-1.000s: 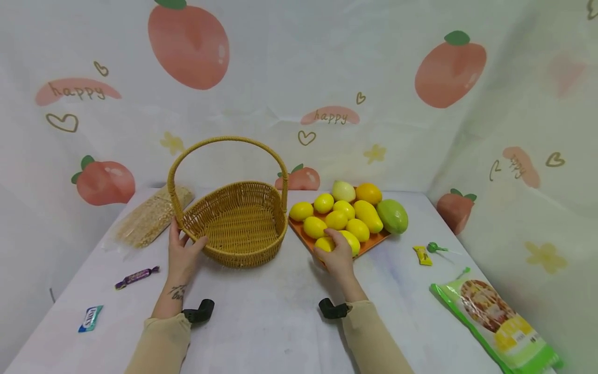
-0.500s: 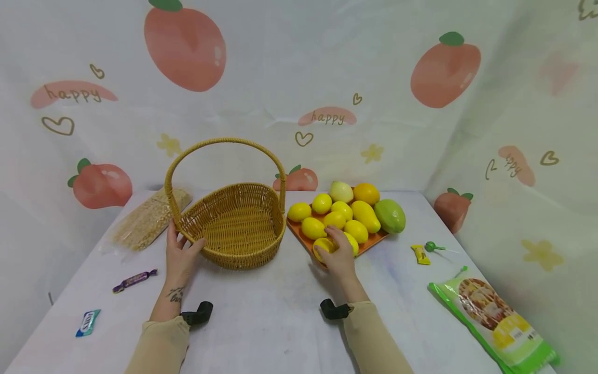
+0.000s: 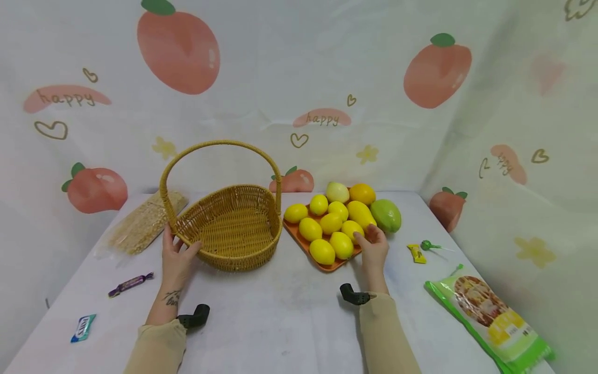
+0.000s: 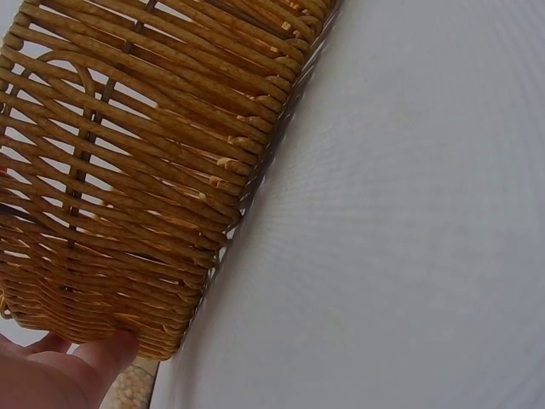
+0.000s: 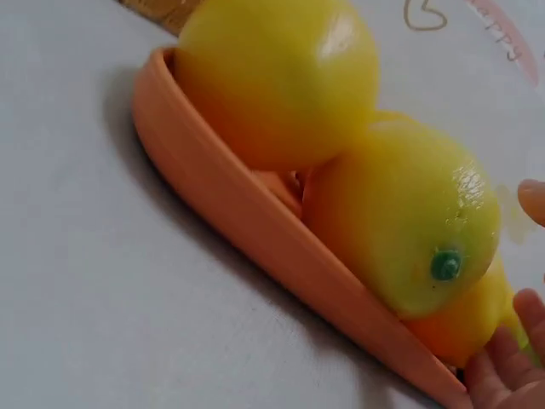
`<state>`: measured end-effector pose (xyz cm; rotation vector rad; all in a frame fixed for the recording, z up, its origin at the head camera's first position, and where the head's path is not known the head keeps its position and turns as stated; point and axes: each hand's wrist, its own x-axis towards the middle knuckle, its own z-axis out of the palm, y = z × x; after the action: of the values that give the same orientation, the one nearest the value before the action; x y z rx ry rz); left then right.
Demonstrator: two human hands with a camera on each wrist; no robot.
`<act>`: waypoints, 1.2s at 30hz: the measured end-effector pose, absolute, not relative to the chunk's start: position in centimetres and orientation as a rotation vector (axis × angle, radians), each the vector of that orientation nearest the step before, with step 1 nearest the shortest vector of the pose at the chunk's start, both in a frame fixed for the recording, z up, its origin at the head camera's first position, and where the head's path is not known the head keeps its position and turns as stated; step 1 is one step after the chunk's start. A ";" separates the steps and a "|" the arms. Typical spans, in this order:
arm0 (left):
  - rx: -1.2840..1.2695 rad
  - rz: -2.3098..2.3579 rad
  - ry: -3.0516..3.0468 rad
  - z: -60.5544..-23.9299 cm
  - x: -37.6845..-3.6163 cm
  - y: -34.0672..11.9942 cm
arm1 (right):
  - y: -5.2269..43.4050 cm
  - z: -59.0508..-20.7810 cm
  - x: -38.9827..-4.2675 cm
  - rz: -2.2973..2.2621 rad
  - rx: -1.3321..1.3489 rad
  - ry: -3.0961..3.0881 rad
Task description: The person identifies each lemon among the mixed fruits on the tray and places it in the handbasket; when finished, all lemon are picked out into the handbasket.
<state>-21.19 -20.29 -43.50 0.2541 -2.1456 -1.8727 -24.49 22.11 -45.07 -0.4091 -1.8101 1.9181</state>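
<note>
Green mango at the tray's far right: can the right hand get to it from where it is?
Probably yes. The right hand sits at the orange tray's near right edge, fingers by the lemons; the green mango lies just beyond with nothing between.

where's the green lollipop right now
In the head view the green lollipop lies on the white table, right of the orange tray, just beside a small yellow wrapper.

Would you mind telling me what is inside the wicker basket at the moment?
The wicker basket shows only its bare woven floor; nothing lies inside. Its near wall hides a narrow strip of floor just behind it. The left hand grips the rim, and the lemons sit on the orange tray beside it.
</note>
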 end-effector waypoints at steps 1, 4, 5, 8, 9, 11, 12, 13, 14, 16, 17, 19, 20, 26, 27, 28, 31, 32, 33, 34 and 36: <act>0.256 -1.874 -2.142 -43.5 -21.2 -20.3 | 22.1 -45.1 -24.7 1.924 -0.426 -1.835; 0.255 -1.875 -2.131 -43.6 -21.1 -20.5 | 21.9 -45.1 -25.4 1.924 -0.470 -1.912; 0.254 -1.883 -2.123 -43.6 -21.1 -20.5 | 21.9 -45.1 -25.6 1.911 -0.483 -1.939; 0.237 -1.898 -2.107 -43.6 -21.1 -20.5 | 21.7 -45.0 -26.1 1.844 -0.510 -2.042; 0.229 -1.901 -2.104 -43.6 -21.1 -20.5 | 21.6 -44.9 -26.2 1.820 -0.512 -2.081; 0.219 -1.910 -2.095 -43.7 -21.1 -20.6 | 21.5 -44.8 -26.4 1.785 -0.510 -2.146; 0.212 -1.907 -2.094 -43.7 -21.1 -20.6 | 21.5 -44.7 -26.5 1.780 -0.507 -2.171; 0.207 -1.904 -2.091 -43.8 -21.1 -20.7 | 21.4 -44.6 -26.6 1.780 -0.507 -2.191; 0.200 -1.903 -2.086 -43.8 -21.0 -20.7 | 21.3 -44.5 -26.7 1.789 -0.506 -2.203; 0.192 -1.897 -2.083 -43.9 -20.9 -20.6 | 21.2 -44.3 -26.7 1.798 -0.515 -2.224; 0.185 -1.900 -2.065 -44.0 -20.9 -20.6 | 21.2 -44.3 -26.8 1.802 -0.522 -2.231; 0.189 -1.903 -2.063 -44.0 -20.7 -20.6 | 21.1 -44.1 -26.7 1.790 -0.527 -2.257; 0.194 -1.907 -2.063 -44.0 -20.7 -20.5 | 21.1 -44.0 -26.7 1.780 -0.524 -2.269; 0.213 -1.902 -2.088 -43.8 -20.9 -20.4 | 21.4 -43.5 -26.8 1.675 -0.491 -2.358; 0.213 -1.903 -2.087 -43.8 -20.9 -20.3 | 21.4 -43.4 -26.8 1.661 -0.486 -2.370; 0.216 -1.910 -2.081 -43.7 -21.0 -20.3 | 21.5 -43.3 -26.7 1.654 -0.477 -2.379; 0.214 -1.924 -2.076 -43.7 -21.1 -20.2 | 21.6 -43.1 -26.7 1.679 -0.488 -2.350; 0.217 -1.926 -2.078 -43.7 -21.1 -20.2 | 21.7 -43.0 -26.6 1.694 -0.495 -2.332; 0.214 -1.933 -2.077 -43.7 -21.1 -20.2 | 21.7 -42.9 -26.5 1.712 -0.496 -2.307; 0.212 -1.934 -2.080 -43.7 -21.1 -20.2 | 21.8 -42.8 -26.4 1.739 -0.502 -2.278; 0.212 -1.932 -2.087 -43.7 -21.2 -20.2 | 21.8 -42.4 -26.2 1.796 -0.500 -2.220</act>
<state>-21.15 -20.23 -43.69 0.2122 -2.0866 -1.9318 -26.15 21.81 -42.38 -0.5004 -2.2202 1.7960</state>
